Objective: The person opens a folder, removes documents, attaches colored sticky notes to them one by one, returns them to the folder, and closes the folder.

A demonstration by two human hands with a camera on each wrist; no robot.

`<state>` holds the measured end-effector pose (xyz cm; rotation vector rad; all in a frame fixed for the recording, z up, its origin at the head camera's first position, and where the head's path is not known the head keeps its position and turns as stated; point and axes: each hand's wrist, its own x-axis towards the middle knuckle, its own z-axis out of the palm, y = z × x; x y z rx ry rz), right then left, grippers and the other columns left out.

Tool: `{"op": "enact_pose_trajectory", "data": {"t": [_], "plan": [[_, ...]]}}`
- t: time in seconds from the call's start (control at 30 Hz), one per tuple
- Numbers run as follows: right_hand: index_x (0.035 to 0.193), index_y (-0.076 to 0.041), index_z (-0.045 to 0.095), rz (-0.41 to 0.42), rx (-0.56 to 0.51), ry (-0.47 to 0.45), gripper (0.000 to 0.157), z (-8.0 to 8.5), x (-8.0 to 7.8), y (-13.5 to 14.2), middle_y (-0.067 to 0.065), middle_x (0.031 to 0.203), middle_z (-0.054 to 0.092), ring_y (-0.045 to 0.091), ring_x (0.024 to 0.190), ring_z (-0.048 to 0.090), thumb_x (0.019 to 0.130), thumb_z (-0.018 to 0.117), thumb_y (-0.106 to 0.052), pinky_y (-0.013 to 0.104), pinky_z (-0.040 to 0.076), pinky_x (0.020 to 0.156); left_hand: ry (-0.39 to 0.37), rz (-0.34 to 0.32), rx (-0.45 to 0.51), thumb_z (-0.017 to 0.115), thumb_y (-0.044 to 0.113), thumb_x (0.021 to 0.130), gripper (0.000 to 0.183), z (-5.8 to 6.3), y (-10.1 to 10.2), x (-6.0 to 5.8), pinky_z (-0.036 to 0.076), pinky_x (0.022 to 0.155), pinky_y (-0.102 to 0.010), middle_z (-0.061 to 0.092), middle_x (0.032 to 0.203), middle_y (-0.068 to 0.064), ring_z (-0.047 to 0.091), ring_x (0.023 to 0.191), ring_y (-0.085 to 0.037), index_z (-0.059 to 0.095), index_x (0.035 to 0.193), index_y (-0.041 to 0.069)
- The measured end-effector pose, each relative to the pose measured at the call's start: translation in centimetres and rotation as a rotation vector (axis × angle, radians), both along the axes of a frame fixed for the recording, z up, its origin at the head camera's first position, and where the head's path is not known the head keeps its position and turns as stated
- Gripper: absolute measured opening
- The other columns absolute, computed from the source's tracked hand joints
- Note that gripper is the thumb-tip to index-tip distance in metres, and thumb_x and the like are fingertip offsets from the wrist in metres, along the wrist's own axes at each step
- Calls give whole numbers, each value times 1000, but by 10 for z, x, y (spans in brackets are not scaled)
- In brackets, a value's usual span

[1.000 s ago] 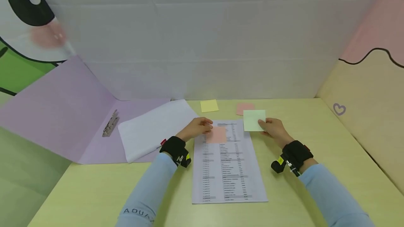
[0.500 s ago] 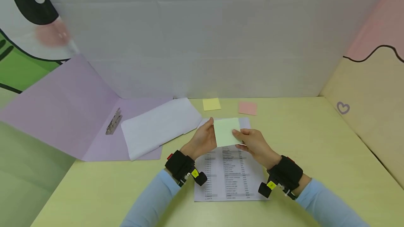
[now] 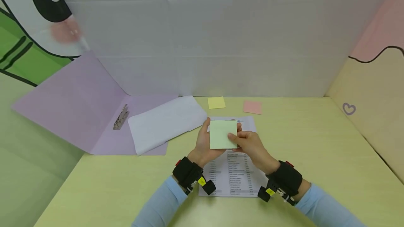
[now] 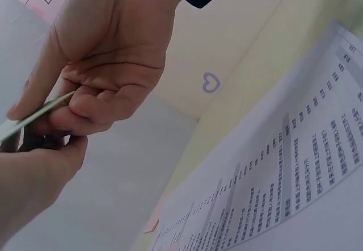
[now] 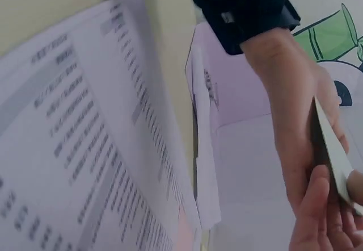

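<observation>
A light green sticky-note pad is held upright above a printed document. My right hand pinches its right side, thumb on the front and fingers behind. My left hand lies behind the pad with its palm facing it. The left thumb runs along the pad's left edge, and fingertips show past the right edge. In the right wrist view, the pad leans against the left palm. A pink sticky note lies on the document in that view, but in the head view the pad and hands hide it.
At the back of the table lie a yellow sticky-note pad and a pink one. On the left an open purple folder with a metal clip stands under white sheets. Walls border the back and sides.
My right hand has brought the green pad leftward over the document. My left hand has left the pink note on the page and moved behind the pad, which now stands straighter.
</observation>
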<state>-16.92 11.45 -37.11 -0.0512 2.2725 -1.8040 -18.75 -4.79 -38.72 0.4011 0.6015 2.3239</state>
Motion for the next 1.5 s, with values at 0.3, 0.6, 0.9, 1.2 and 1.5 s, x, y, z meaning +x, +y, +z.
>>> {"op": "enact_pose_trajectory", "data": {"t": [0.3,0.6,0.9,1.2,1.5], "plan": [[100,-1,50,-118,356,690,41,7,2,11,9,88,53,19,83,47,75,75,-22,31,41,74,-7,50,-20,26,66,88,78,2,4,2,33,103,-32,47,130,-4,44,122,-19,24,140,7],[107,3,55,84,823,1417,65,8,14,-1,14,104,59,27,97,56,61,84,-32,35,47,87,14,45,-41,21,63,91,69,4,8,7,37,99,-32,49,126,0,46,117,-14,28,137,13],[108,1,59,137,1040,1503,63,6,23,-6,13,110,62,25,104,57,63,82,-36,31,45,91,142,6,3,18,66,89,82,-69,19,-33,31,106,-39,33,146,-8,33,133,-24,22,145,7],[109,2,60,170,1059,1440,55,6,27,-5,14,110,62,26,104,56,69,79,-33,32,44,93,64,-69,65,23,74,83,89,-90,16,-49,29,107,-43,26,150,-8,28,136,-25,20,146,12],[108,1,60,190,1048,1409,53,8,28,-2,13,111,61,25,106,56,69,79,-30,31,43,94,73,-4,-17,19,64,91,82,-4,13,12,42,93,-27,46,136,-5,45,123,-16,12,146,4]]}}
